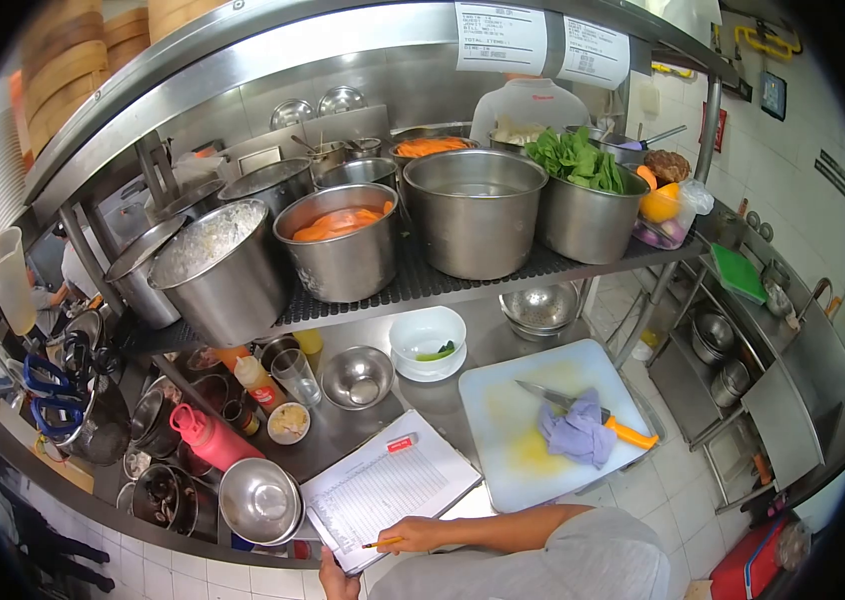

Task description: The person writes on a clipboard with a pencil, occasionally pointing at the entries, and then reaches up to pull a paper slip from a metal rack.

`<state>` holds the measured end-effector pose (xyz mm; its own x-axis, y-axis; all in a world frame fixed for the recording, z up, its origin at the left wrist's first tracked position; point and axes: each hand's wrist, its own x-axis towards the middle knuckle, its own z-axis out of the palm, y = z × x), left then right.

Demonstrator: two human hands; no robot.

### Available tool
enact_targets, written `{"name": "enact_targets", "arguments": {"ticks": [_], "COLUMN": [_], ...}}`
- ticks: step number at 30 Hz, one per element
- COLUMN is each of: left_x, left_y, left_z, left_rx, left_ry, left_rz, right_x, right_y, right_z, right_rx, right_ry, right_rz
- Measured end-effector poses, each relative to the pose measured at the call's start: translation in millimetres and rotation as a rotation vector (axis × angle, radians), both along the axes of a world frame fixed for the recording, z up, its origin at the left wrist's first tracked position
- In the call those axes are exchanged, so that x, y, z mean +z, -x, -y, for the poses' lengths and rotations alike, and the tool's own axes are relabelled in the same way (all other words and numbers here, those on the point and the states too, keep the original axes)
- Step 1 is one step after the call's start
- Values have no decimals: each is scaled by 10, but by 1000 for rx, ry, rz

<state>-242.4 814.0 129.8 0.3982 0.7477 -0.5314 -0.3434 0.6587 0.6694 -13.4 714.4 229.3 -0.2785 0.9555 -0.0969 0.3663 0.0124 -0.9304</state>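
My right hand (405, 535) is closed around a yellow pencil (383, 543), over the lower part of a printed sheet on a stack of papers (388, 495). My left hand (337, 577) grips the near left corner of that stack. A red and white eraser (402, 443) lies on the upper part of the papers. Right of them is a white cutting board (503, 400) with yellow stains, holding a knife with an orange handle (631, 434) and a crumpled purple cloth (579, 430) over its blade.
Metal bowls (259, 500) and a pink bottle (213, 440) stand left of the papers. Behind them are a steel bowl (358, 377) and a white bowl (428, 338). Large pots (476, 215) fill the shelf above. A person in grey (531, 105) is beyond it.
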Motion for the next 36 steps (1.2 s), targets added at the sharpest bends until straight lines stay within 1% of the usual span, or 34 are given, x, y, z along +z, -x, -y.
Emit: {"name": "enact_targets", "arguments": {"ticks": [4,13,16,19,22,25,28,29,32,33,34,36], "left_x": [23,174,116,455,170,473,34,61,192,210,226,246], "left_y": [-13,-85,-59,-120,62,39,6,-14,-101,-104,-103,-102], "left_z": [28,74,55,230,265,334,109,111,185,177,180,197], "left_rx": [18,66,27,20,-193,-264,-118,-163,-105,-108,-115,-132], "left_ry": [-63,-94,-98,-92,-686,-729,42,34,80,110,101,83], "left_rz": [-39,-47,0,-89,-309,-292,196,206,163,182,179,173], "right_x": [3,24,32,59,112,89,-16,6,114,-53,-148,-77], "right_y": [2,-47,-51,-61,-68,-55,-54,-40,-47,-35,-35,-26], "right_z": [6,-1,9,16,21,1,-41,-49,-69,-119,-168,-215], "right_rx": [13,14,10,10,4,9,3,-1,-175,-190,-216,-273], "right_ry": [-15,-12,-5,-4,-9,-17,-48,-63,204,158,106,-2], "right_rz": [3,-6,-1,-2,2,-2,-11,-15,-270,-409,-453,-538]}}
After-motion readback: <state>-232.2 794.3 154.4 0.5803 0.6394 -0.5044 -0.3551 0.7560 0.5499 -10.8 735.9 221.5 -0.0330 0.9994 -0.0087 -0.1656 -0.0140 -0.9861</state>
